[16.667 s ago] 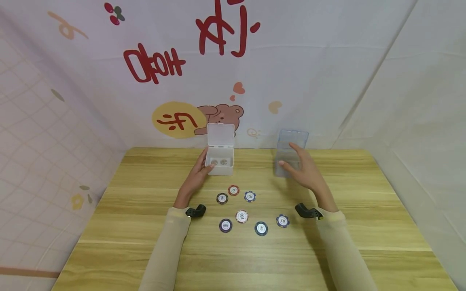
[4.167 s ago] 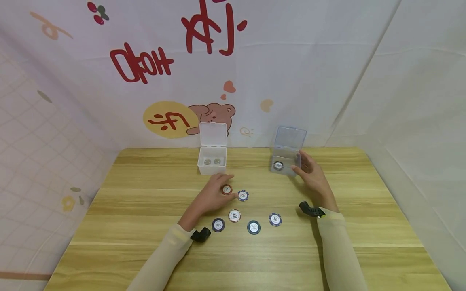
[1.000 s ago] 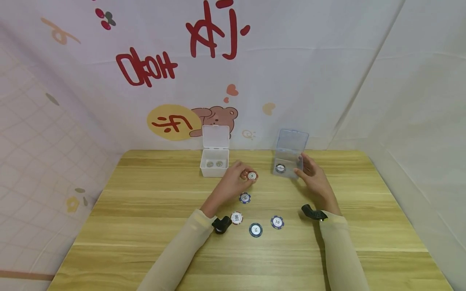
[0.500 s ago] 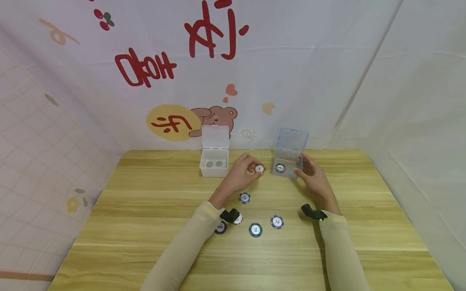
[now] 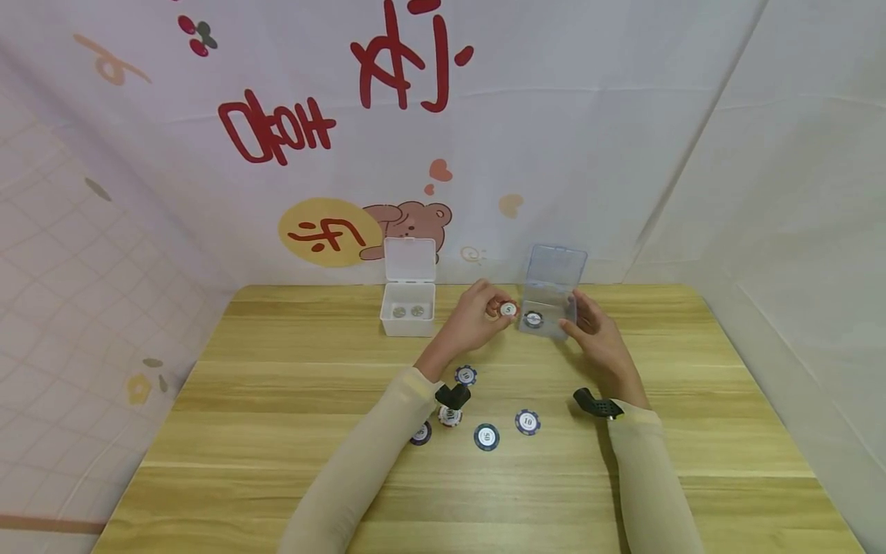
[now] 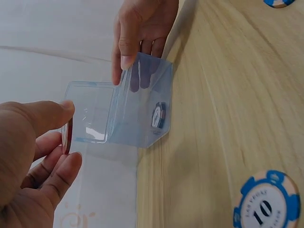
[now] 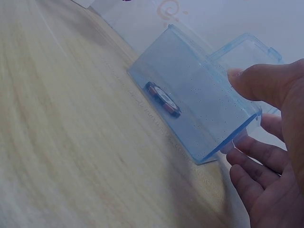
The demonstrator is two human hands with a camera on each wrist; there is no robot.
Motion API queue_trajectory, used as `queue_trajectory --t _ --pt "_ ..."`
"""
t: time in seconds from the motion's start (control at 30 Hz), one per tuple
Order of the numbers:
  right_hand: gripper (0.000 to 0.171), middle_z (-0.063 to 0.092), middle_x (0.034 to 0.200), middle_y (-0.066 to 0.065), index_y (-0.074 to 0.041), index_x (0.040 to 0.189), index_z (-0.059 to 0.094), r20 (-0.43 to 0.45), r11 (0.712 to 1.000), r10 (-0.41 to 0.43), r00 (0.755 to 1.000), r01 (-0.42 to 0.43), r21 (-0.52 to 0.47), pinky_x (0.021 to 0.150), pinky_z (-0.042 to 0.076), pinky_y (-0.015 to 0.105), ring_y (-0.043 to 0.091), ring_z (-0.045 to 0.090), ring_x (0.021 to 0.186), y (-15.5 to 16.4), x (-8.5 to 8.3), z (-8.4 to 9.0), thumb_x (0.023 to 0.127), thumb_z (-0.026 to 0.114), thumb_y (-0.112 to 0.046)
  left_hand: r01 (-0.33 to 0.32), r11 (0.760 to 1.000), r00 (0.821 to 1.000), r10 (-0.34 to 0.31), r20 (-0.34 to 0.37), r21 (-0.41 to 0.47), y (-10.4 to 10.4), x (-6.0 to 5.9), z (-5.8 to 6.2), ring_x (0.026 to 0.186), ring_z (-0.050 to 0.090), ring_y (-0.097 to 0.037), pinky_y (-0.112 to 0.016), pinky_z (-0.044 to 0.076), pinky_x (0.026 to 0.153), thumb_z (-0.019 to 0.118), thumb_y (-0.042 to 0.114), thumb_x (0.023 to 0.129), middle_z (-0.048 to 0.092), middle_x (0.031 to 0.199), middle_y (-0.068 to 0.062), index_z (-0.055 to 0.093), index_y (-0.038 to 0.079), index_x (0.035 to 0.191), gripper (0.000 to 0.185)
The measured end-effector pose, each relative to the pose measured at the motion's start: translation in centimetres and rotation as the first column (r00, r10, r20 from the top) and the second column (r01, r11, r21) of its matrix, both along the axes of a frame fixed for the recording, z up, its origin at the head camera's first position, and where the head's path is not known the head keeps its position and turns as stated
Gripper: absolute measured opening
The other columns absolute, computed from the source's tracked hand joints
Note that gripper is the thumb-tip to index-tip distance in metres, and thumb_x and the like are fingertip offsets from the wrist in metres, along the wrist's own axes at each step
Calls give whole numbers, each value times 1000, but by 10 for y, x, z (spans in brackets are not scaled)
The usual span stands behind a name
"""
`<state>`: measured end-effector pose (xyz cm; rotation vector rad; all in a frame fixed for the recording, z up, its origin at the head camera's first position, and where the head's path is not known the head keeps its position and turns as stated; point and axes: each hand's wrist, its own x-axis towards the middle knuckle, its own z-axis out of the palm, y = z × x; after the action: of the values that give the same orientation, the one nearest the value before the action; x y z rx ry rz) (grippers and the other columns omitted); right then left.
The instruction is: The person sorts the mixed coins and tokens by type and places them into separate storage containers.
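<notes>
Two hands work at the far side of the wooden tabletop (image 5: 277, 431) in the head view. The left hand (image 5: 477, 315) pinches a red-edged round poker chip (image 5: 508, 309) just beside the clear blue plastic box (image 5: 550, 304), whose lid stands open. The right hand (image 5: 595, 335) steadies that box with thumb and fingers against its wall. A dark chip (image 5: 532, 318) lies inside. A white plastic box (image 5: 410, 308) sits left of them, and loose chips lie nearer the person.

From the left wrist, thumb and fingers clamp the red-edged chip (image 6: 68, 137) edge-on at the box's mouth (image 6: 137, 109).

From the right wrist, the right hand (image 7: 270, 156) presses its thumb on the box (image 7: 199, 109) wall, its fingers lying fairly straight alongside.
</notes>
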<state>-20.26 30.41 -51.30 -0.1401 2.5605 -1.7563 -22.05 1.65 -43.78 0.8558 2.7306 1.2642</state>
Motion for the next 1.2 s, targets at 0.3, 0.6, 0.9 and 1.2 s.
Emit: queue_trajectory --t 0.3,0.6,0.9,1.2 --pt "83 32 164 25 -10 165 21 -10 1000 -7 1000 7 -2 121 28 59 45 33 151 1 -1 -3 100 68 -30 21 1000 1000 -21 -12 20 16 -12 0 94 60 -18 -21 51 83 75 19 95 58 107 -7 70 6 120 29" --pt "81 33 164 25 -12 165 22 -18 1000 -9 1000 10 11 121 28 59 45 33 151 1 -1 -3 100 68 -31 22 1000 1000 -22 2 -18 29 -22 4 94 59 -15 -18 51 83 74 20 96 58 109 -5 71 9 120 27" --pt "80 32 164 24 -12 165 21 -17 1000 -5 1000 5 -5 120 29 60 45 33 151 1 -2 -1 101 67 -25 9 998 1000 -8 8 -55 40 -34 4 96 56 -15 -21 49 83 73 24 96 58 111 -5 69 7 122 31" --pt "79 33 164 25 -9 164 23 -39 1000 -6 999 7 23 121 29 58 44 33 151 2 -3 -5 101 67 -29 14 998 1000 -13 6 -66 51 -40 3 102 58 -18 -24 50 87 74 21 96 58 114 -9 68 2 123 34"
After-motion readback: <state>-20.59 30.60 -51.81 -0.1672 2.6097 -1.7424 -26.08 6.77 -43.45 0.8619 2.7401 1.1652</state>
